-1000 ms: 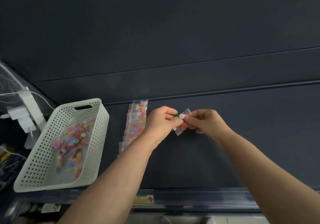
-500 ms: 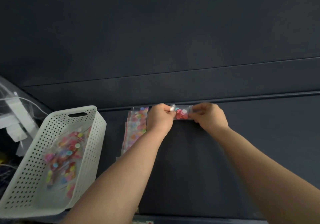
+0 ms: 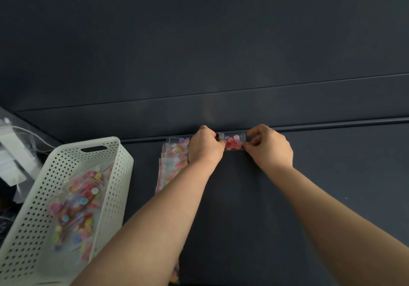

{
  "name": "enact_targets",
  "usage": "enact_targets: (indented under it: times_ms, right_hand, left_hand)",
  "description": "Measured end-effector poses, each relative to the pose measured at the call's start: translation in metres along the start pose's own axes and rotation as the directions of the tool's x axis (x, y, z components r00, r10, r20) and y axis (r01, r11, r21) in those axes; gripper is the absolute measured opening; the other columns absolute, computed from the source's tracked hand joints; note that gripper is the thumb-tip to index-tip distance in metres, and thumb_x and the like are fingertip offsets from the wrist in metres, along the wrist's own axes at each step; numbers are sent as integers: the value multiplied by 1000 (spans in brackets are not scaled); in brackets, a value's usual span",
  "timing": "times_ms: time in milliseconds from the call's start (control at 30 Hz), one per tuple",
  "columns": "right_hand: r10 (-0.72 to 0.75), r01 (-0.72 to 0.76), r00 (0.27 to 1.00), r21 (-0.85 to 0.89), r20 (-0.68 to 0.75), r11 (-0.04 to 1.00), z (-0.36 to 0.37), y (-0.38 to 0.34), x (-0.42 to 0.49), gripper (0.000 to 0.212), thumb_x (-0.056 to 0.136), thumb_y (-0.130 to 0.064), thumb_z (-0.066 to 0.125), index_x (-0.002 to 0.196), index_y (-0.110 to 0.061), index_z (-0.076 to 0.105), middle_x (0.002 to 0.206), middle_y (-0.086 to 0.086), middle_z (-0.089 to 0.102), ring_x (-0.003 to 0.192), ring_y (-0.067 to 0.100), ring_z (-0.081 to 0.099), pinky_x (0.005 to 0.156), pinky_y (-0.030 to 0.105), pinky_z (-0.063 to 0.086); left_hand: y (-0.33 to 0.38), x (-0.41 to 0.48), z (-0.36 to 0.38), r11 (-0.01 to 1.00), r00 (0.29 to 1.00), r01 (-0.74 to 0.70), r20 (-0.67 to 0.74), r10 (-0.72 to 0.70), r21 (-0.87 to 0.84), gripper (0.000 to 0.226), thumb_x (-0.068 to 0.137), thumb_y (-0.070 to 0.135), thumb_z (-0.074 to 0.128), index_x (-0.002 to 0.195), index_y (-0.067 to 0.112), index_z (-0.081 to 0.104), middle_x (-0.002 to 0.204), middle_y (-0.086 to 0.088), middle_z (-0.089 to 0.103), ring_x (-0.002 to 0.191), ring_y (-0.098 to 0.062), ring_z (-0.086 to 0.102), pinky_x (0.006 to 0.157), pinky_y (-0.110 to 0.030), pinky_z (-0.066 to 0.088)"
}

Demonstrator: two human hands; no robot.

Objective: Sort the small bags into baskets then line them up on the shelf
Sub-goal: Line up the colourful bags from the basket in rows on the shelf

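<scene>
Bare dark shelf [image 3: 332, 186] spreads to the right of the right hand [image 3: 271, 150] and between the two forearms. A raised rail [image 3: 343, 123] closes off the back, where both hands pinch a small bag [image 3: 234, 143]. The row of bags [image 3: 174, 155] lies just beside the left hand [image 3: 204, 147]. Past a narrow strip of shelf, the white basket [image 3: 124, 175] blocks the left.

wall: dark blue wall [image 3: 199, 42] fills the top, one thin line [image 3: 221, 91] runs across it | shelf: dark flat shelf [image 3: 321, 175] below, raised ridge [image 3: 332, 124] along its back | far left: blurry white blocks [image 3: 11, 155], thin white wires [image 3: 37, 137] | light: dim, soft
</scene>
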State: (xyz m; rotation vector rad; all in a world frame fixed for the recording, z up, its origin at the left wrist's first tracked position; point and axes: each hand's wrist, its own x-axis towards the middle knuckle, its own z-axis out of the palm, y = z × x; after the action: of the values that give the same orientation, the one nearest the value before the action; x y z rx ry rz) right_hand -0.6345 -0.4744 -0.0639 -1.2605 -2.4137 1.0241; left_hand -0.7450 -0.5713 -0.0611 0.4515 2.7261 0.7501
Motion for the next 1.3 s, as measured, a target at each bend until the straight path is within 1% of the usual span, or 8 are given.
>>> enact_targets:
  times_ms: [100, 200, 300, 533, 767, 967, 1133, 1300]
  right_hand:
    - [-8, 8, 1000, -20, -25, 1000, -4, -2, -2, 13, 82, -29, 64, 93, -32, 60, 73, -19, 60, 81, 13, 58, 62, 25, 38]
    - [-124, 119, 992, -125, -28, 985, -4, -10, -11, 8, 87, -33, 60, 94, -32, 62, 88, -14, 62, 86, 16, 59, 65, 27, 39]
    - [-270, 263, 963, -237, -1, 935, 2, -26, -25, 10, 90, -28, 55, 95, -31, 63, 92, -10, 63, 87, 16, 60, 63, 27, 43]
    - [-517, 542, 840, -276, 166, 793, 39, -84, -71, 22, 90, -21, 52, 103, -31, 67, 105, -8, 66, 97, 18, 61, 65, 27, 41]
    - [-638, 682, 728, -174, 252, 710, 82, -143, -114, 22, 92, -23, 50, 105, -32, 65, 105, -11, 66, 96, 17, 61, 72, 29, 49]
    - [-722, 765, 636, -102, 273, 636, 100, -158, -126, 34, 96, -18, 44, 123, -33, 60, 114, -8, 64, 99, 19, 63, 71, 33, 53]
    - [-699, 779, 600, -86, 390, 621, 100, -153, -127, 41, 98, -16, 41, 131, -34, 55, 119, -8, 60, 104, 17, 60, 78, 32, 52]
    - [-640, 683, 690, -12, 338, 730, 96, -146, -125, 38, 94, -9, 46, 121, -30, 63, 116, -7, 64, 104, 12, 60, 86, 28, 51]
  left_hand:
    - [1, -1, -7, 999, 1000, 16, -3, -16, -41, 51, 78, 40, 79, 113, 14, 53, 104, -3, 67, 97, -26, 67, 78, -33, 53]
    - [-1, -5, -28, 994, 997, -54, -59, 48, -93, 34, 84, 33, 72, 111, 16, 57, 102, 0, 70, 102, -22, 64, 83, -33, 53]
    - [-13, -17, -60, 989, 991, -131, -46, 127, -75, 3, 86, 26, 67, 88, 24, 66, 86, 10, 70, 93, -17, 66, 80, -34, 56]
    - [-90, -45, -143, 990, 970, -105, -230, 82, -92, 7, 84, 26, 68, 78, 29, 67, 76, 13, 68, 80, -15, 68, 77, -33, 56]
    - [-205, -50, -191, 992, 963, 126, -240, -125, -12, 17, 86, 19, 64, 73, 22, 74, 85, 6, 74, 84, -18, 68, 82, -29, 53]
    - [-224, -35, -185, 993, 991, 75, -119, -64, 90, 15, 88, 24, 69, 101, 23, 76, 110, 6, 73, 96, -14, 67, 92, -36, 52]
    - [-203, -18, -170, 977, 997, 71, -37, -65, 202, 38, 91, 58, 57, 87, 24, 74, 71, 7, 72, 61, -7, 63, 52, -25, 36]
    - [-204, -14, -171, 984, 993, 46, -112, -27, 173, 34, 90, 54, 61, 82, 24, 75, 64, 9, 66, 53, -3, 61, 48, -22, 41]
